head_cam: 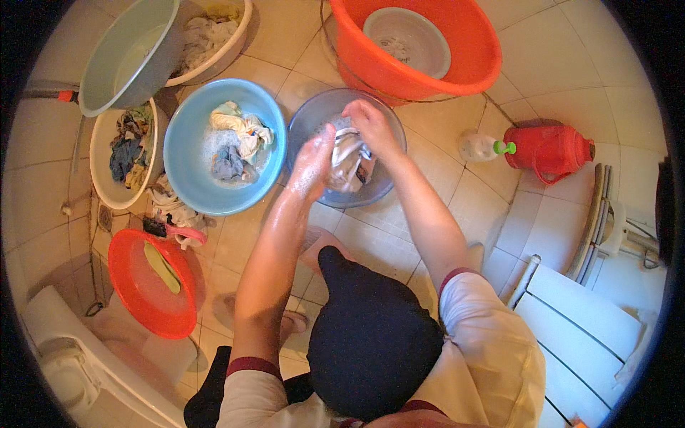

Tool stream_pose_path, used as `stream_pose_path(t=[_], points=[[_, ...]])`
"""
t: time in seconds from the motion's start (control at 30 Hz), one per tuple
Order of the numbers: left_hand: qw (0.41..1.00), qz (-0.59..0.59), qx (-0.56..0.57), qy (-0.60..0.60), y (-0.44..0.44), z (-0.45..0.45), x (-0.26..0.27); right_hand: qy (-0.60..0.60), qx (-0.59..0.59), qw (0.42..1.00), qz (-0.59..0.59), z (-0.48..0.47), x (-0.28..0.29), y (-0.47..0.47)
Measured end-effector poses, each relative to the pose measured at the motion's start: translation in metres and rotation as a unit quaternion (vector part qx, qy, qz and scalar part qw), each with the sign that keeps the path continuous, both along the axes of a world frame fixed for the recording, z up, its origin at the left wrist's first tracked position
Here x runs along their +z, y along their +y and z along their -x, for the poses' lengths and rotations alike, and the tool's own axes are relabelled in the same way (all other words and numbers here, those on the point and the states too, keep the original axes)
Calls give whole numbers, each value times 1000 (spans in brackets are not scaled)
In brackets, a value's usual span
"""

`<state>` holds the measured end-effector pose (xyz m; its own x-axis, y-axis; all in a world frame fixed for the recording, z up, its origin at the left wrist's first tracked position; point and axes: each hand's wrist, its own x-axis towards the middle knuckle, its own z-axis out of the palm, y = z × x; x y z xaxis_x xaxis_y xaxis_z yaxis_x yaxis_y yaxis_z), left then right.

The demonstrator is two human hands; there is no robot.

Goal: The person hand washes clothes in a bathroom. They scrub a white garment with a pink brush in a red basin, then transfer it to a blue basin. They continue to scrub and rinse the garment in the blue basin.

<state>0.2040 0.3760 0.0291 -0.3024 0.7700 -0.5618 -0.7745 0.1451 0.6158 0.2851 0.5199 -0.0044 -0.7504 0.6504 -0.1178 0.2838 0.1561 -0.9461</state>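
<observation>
Both of my hands are over a translucent grey-blue basin (396,134) on the tiled floor. A wet white cloth with dark stripes (350,155) hangs between them, partly in the basin. Wet and sudsy, my left hand (313,160) grips the cloth's left side. My right hand (371,125) has bent fingers at its upper right edge; whether it holds the cloth is hard to see. Just to the left stands a light blue basin (184,184) with suds, a cream garment (246,128) and a grey-blue garment (230,163).
Clothes fill two cream basins (96,171) (243,37); a pale green basin (128,64) overlaps them. An orange tub (471,59) holds a small basin (409,40). A bottle (478,147) and red thermos (551,150) lie right; a red basin (144,299) and fabric (171,203) lie left.
</observation>
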Motion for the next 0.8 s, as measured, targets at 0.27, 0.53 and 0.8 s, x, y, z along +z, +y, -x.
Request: stream_pose_path(t=[0.27,0.53,0.8], points=[[804,131,-201,544,-14,38,13,89,152,984,16,-75,24,32],[967,-215,102,-91,10,15,-106,189,-43,940,-281,3,38,-107],[938,-287,73,-178,12,-2,-117,115,-110,967,-197,6,34,-105]])
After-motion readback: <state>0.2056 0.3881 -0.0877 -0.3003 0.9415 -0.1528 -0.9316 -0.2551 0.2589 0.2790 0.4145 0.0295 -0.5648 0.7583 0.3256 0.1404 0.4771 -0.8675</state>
